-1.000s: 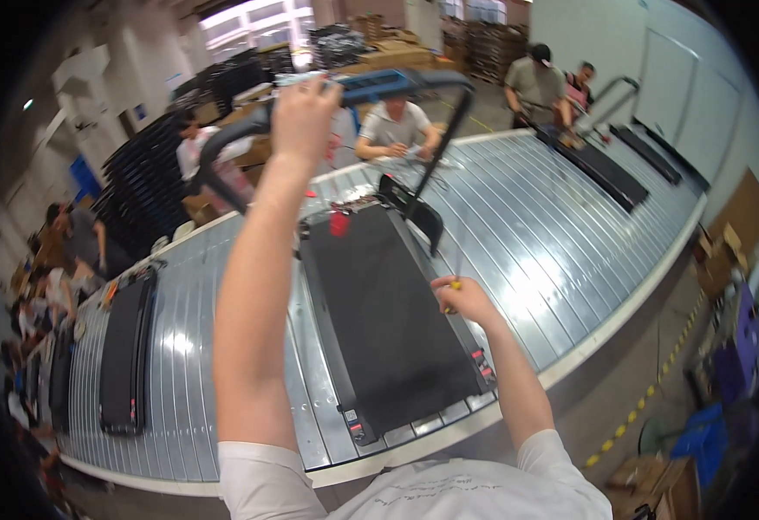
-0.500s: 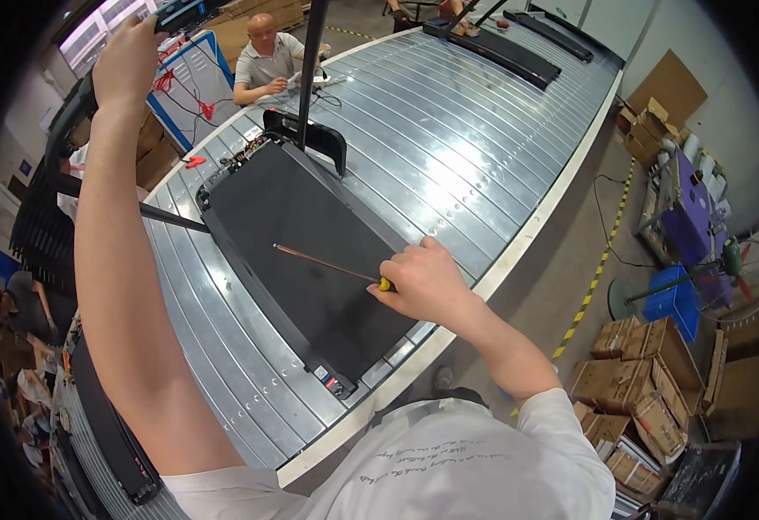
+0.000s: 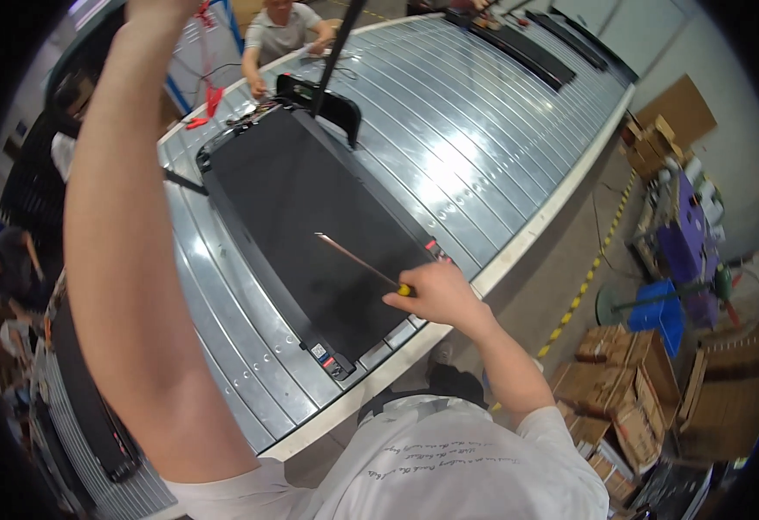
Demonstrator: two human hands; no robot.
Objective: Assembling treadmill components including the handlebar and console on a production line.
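Yellow-handled screwdriver (image 3: 362, 263) is gripped in the right hand (image 3: 436, 295), over the black treadmill (image 3: 310, 225).

Fingers are curled tight round the handle, and the thin shaft is pointed up and left across the dark belt. The treadmill is laid on a ribbed metal conveyor (image 3: 483, 147), near its front edge. The left arm is raised high, its hand (image 3: 158, 7) cut off at the top edge, so its fingers cannot be told. Cardboard boxes (image 3: 631, 381) are stacked on the floor at right. A seated person (image 3: 280, 30) is seen beyond the conveyor.
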